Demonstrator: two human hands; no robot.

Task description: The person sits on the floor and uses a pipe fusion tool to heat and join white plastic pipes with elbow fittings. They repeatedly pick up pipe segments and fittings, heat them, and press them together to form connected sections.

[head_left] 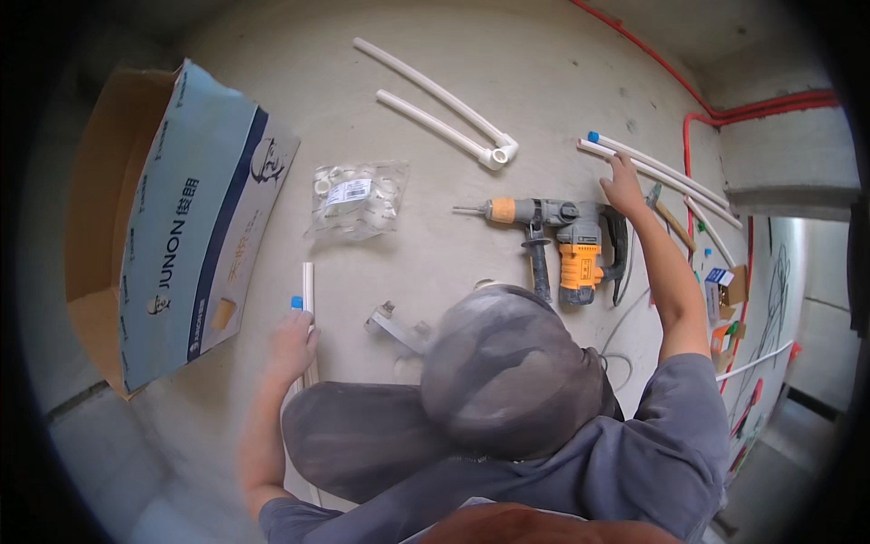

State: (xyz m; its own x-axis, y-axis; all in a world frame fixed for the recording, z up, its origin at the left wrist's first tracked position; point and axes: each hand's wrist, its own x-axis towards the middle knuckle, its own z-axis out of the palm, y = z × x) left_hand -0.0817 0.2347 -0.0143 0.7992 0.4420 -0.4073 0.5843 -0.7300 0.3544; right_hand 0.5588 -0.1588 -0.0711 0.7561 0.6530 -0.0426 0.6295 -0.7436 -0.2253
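My left hand (294, 346), slightly blurred, is wrapped round a white plastic pipe (309, 283) that runs lengthwise beside my left leg. Just past those fingers a blue end piece (297, 303) shows on a second pipe, mostly hidden by the hand. On the right, my right hand (623, 189) reaches out with fingers and thumb apart. Its fingertips touch or hover over another white pipe (666, 178); which one I cannot tell. A parallel pipe beside it has a blue end (594, 138).
An orange-grey rotary hammer drill (580, 240) lies before my knees. Around it are a bag of white fittings (359, 201), joined pipes with elbows (507, 150), a hammer (675, 224) and a metal bracket (399, 328). A large carton (195, 218) stands left; small boxes (725, 288) lie right.
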